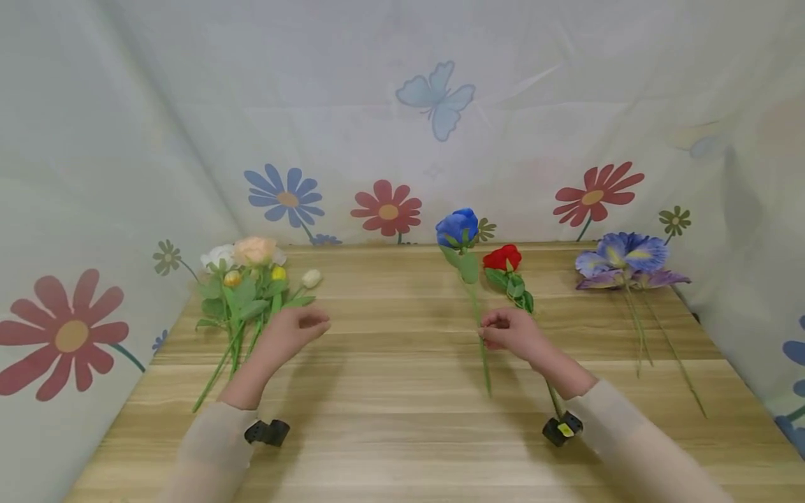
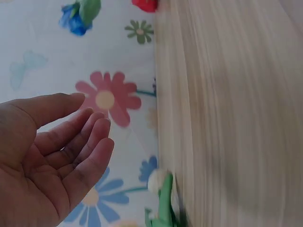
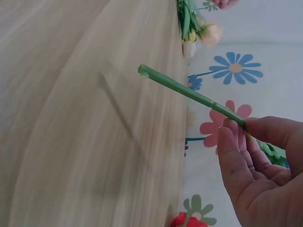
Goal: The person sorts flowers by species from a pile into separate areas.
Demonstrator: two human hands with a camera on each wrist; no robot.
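My right hand [image 1: 512, 334] pinches the green stem [image 3: 184, 90] of a blue artificial flower [image 1: 458, 227] between thumb and fingers. The stem's cut end sticks out past the fingertips, and the blossom stands up at the far side. My left hand [image 1: 292, 335] holds nothing; its fingers are relaxed and gently bent, thumb apart from them in the left wrist view. Close beside it, a bunch of flowers lies on the wooden table [image 1: 402, 433], with a peach blossom [image 1: 254, 250], a white blossom [image 1: 218, 257] and a pale tulip bud [image 1: 311, 279].
A red rose [image 1: 503, 258] lies behind my right hand, its stem partly hidden by the forearm. Purple-blue irises [image 1: 622, 258] with long stems lie at the right. A printed cloth [image 1: 352, 126] hangs behind the table and along its sides.
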